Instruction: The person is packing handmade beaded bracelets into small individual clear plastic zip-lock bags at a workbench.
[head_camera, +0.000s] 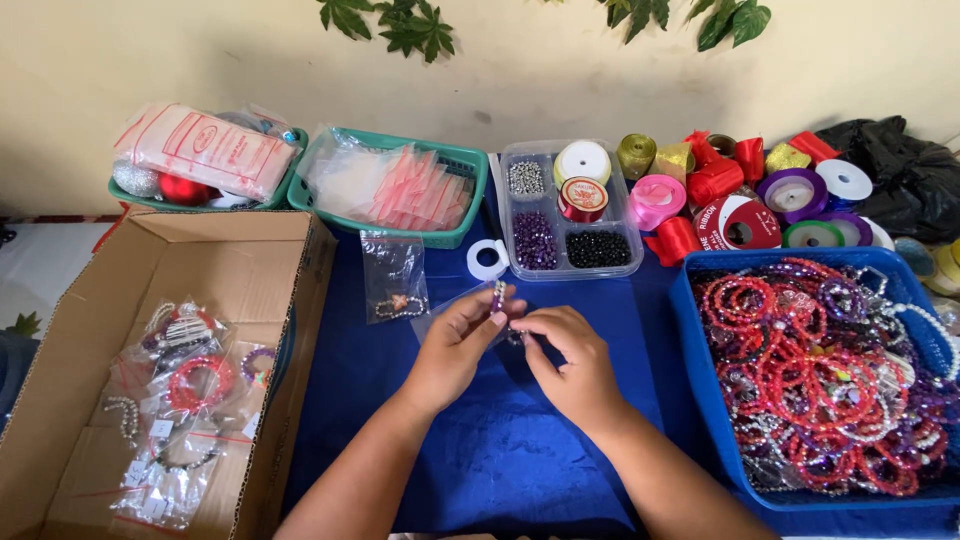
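Both your hands meet over the blue cloth (500, 450): your left hand (455, 345) pinches a beaded bracelet (498, 296) upright, your right hand (570, 360) curls closed on its lower part, just near the bead tray (572, 210).

A small beaded bracelet (499, 297) with purple and silvery beads stands up between the fingertips of the left hand (458, 345), its upper end poking above the thumb. A clear little plastic bag (450, 305) lies partly under both hands over the blue-covered worktop, and the right hand (570, 365) pinches its edge just beside the bracelet.
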